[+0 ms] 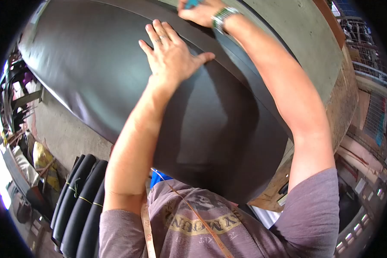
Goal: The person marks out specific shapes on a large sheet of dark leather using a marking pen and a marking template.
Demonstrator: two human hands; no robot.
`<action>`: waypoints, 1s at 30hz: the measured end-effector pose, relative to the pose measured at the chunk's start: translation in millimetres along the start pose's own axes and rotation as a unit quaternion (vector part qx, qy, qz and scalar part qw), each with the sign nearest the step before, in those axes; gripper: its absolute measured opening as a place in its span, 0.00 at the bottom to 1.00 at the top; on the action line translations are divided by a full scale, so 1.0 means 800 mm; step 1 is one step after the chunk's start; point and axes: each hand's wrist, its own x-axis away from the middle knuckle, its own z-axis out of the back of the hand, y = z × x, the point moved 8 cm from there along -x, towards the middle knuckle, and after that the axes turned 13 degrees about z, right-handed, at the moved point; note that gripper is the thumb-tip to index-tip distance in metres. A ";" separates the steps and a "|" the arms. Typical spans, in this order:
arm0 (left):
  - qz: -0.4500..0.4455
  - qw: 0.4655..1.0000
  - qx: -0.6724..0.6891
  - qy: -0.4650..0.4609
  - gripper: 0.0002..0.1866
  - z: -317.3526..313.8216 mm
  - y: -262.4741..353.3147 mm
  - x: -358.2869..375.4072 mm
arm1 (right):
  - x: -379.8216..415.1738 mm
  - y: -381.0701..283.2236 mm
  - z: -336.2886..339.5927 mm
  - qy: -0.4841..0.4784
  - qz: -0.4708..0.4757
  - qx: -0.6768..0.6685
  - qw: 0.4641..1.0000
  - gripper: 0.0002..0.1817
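A large sheet of smooth black leather-like material [94,56] lies spread in front of me, its near part hanging close to my shirt. My left hand [171,58] presses flat on it, fingers spread and thumb out to the right, beside a long dark strip [189,32] that runs diagonally across the sheet. At the top edge of the view, my right hand [200,13] is closed around a small teal object [192,3]. Its kind is hard to tell, as the fingers and the frame edge partly hide it. A beaded bracelet or watch [222,18] circles my right wrist.
Under the sheet is a greyish-green work surface [303,43] with a brown edge at the right. Several black rolls [84,202] tied with string stand at lower left. A measuring tape [148,230] hangs from my neck. A yellow sack [45,159] lies farther left.
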 end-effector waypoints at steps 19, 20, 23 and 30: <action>-0.051 0.989 0.125 0.059 0.72 -0.038 0.238 0.327 | 0.405 0.030 0.110 0.003 -0.017 -0.007 1.000 0.13; -0.050 0.990 0.121 0.060 0.72 -0.046 0.242 0.330 | 0.409 0.037 0.103 0.018 0.016 0.006 1.000 0.13; -0.023 0.997 0.068 0.022 0.72 -0.038 0.248 0.323 | 0.401 0.044 0.096 0.016 0.072 0.014 0.997 0.12; 0.002 0.998 -0.035 -0.060 0.72 -0.029 0.263 0.314 | 0.614 0.063 0.150 -0.058 -0.028 -0.078 0.995 0.12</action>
